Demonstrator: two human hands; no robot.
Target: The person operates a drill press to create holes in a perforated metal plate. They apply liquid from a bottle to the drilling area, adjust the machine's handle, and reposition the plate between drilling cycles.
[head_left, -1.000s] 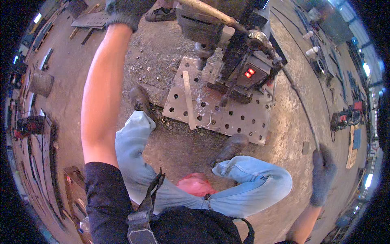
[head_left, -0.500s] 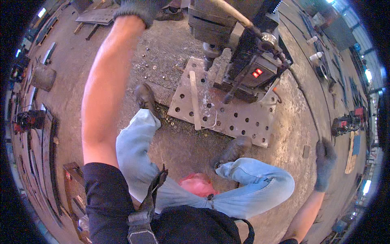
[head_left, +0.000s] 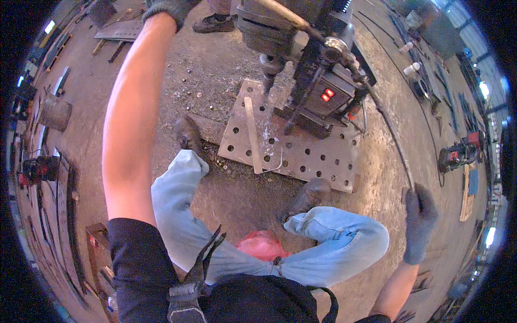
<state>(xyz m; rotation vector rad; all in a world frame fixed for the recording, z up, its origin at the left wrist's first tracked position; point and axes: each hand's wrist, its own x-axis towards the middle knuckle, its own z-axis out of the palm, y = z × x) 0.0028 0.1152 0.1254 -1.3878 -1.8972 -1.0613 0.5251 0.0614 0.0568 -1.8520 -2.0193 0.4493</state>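
A magnetic drill with a red-lit display stands on a perforated steel plate. Its drill bit points down at the plate's far left part. My right hand, in a grey glove, is closed around the end of a long thin lever that runs out from the drill's side. My left hand, gloved as well, reaches to the top edge left of the drill body; its fingers are cut off there. A narrow flat strip lies across the plate, left of the drill.
A wooden handle slants from the drill toward the top. Another person's shoe is beyond the plate. Metal shavings litter the floor. A pink-red bundle lies between my legs. White bottles and machines stand far right.
The whole view has shifted a little, so the drill and plate appear farther left. More of the other person's shoe shows. My right hand is sharper now, at the lever's end.
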